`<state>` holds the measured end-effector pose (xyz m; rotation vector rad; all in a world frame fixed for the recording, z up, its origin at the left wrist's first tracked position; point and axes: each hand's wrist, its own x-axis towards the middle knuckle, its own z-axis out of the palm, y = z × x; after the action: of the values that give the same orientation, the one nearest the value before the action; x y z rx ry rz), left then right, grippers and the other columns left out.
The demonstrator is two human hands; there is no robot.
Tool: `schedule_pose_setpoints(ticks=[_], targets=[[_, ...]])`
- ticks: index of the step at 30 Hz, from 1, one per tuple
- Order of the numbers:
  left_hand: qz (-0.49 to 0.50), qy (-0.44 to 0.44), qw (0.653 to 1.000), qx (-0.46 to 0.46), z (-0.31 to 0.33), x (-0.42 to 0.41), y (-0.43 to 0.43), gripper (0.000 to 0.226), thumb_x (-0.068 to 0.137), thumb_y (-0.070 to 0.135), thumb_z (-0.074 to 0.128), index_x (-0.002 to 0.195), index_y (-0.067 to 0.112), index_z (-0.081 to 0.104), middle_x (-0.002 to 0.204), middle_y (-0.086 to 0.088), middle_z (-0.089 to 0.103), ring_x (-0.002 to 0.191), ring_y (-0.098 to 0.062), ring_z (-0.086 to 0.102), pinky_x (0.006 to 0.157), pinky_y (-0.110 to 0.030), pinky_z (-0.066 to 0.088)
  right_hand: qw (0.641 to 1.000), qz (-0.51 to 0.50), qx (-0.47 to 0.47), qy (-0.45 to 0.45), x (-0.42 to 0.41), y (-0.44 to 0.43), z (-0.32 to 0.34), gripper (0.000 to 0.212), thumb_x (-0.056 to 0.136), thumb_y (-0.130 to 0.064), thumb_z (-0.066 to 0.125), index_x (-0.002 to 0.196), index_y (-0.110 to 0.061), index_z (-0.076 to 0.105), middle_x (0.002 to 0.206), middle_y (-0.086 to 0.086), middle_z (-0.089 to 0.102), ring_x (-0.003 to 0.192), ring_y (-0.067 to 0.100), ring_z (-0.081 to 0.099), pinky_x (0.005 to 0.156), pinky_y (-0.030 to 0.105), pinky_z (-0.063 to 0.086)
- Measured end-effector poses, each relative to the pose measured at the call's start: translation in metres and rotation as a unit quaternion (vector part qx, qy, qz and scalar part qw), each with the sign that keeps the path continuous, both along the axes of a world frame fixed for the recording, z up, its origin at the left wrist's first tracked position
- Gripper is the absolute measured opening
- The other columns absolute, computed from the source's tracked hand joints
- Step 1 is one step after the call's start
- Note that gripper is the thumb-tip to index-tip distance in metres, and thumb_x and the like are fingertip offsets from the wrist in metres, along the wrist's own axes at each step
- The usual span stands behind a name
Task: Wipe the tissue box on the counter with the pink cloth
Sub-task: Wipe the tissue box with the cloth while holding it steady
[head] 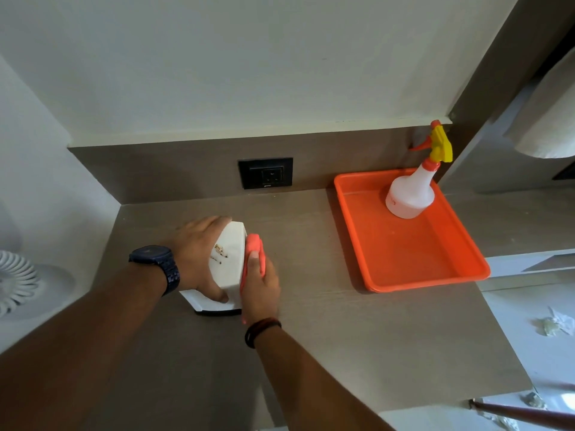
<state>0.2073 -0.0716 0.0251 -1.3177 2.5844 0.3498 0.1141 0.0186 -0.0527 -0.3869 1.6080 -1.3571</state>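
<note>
the tissue box (228, 265) sat on the counter (311, 337) left of centre, its long axis running near to far. my left hand (199, 253) gripped its left side, and my right hand (259, 287) pressed the pink cloth (255, 248) against its right face.

White tissue box (231, 259) with small brown markings, pink cloth (255, 253), orange tray (413, 275), white spray bottle (410, 194) with yellow-orange trigger, grey-brown counter (311, 337), black socket (265, 173)

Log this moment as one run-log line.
stage: wiping | left hand: steadying tissue box | right hand: pink cloth against box's right side | surface: counter
</note>
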Motion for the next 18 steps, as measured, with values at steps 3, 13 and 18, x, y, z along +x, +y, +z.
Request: schedule_pose_setpoints(ticks=[3,13,18], targets=[[0.005,0.0,1.0,0.0,-0.001,0.0,-0.001,0.143,0.026,0.072,0.078,0.145,0.023,0.015,0.149,0.001,0.033,0.131,-0.023,0.036,0.107,-0.039,0.036,0.999,-0.007,-0.041,0.016,0.005,0.008,0.005,0.05,0.081,-0.074,0.048,0.112,-0.039,0.065,0.111,-0.008,0.071,0.108,0.012,0.067,0.096,0.047,0.056],[0.014,0.009,1.0,0.011,0.001,-0.004,0.003,0.142,0.025,0.057,0.087,0.144,0.017,0.021,0.146,-0.004,0.035,0.13,-0.027,0.034,0.106,-0.041,0.034,0.999,0.028,-0.022,0.03,-0.017,-0.029,0.01,0.044,0.096,-0.059,0.044,0.117,-0.028,0.069,0.116,-0.009,0.072,0.112,0.014,0.063,0.105,0.043,0.048],[0.01,0.003,1.0,-0.019,-0.002,-0.004,0.002,0.138,0.021,0.068,0.072,0.141,0.017,0.026,0.137,-0.004,0.045,0.121,-0.027,0.044,0.101,-0.045,0.04,0.989,0.008,-0.061,0.132,0.001,-0.012,0.001,0.065,0.09,-0.069,0.032,0.12,-0.021,0.063,0.119,0.005,0.067,0.115,0.023,0.06,0.102,0.049,0.047]])
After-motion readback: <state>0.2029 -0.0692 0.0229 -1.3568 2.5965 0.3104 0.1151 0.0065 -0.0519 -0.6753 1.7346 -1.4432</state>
